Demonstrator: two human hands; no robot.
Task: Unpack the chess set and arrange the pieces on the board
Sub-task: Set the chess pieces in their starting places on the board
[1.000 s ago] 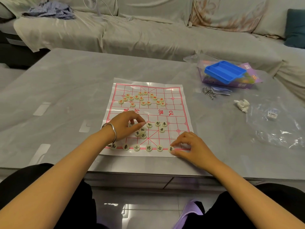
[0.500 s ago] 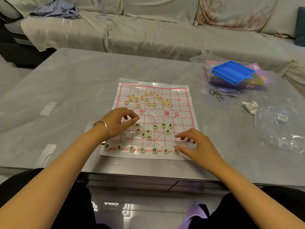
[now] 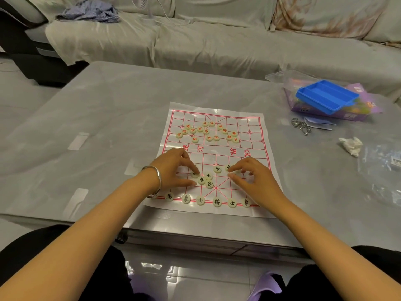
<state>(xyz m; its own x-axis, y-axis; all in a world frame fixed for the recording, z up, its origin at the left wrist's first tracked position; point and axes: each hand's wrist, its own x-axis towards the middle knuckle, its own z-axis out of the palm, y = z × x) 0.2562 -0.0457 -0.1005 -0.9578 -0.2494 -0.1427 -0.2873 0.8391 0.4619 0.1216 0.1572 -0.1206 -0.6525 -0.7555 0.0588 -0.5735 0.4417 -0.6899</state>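
left hand [image 3: 173,168]: palm down over the board [image 3: 256,131] on the bench [image 3: 108,118]; forefinger presses a loose black piece [image 3: 194,174], grip apart.
right hand [image 3: 255,178]: arched, forefinger touching another piece [image 3: 228,167], grip apart.
back row [image 3: 217,202]: lined along the board's near edge.
red pieces [image 3: 206,131]: clustered on the far half.

Left hand [image 3: 173,168] fingertip on a black piece [image 3: 194,174], right hand [image 3: 252,178] nearby, paper board [image 3: 257,124] beneath
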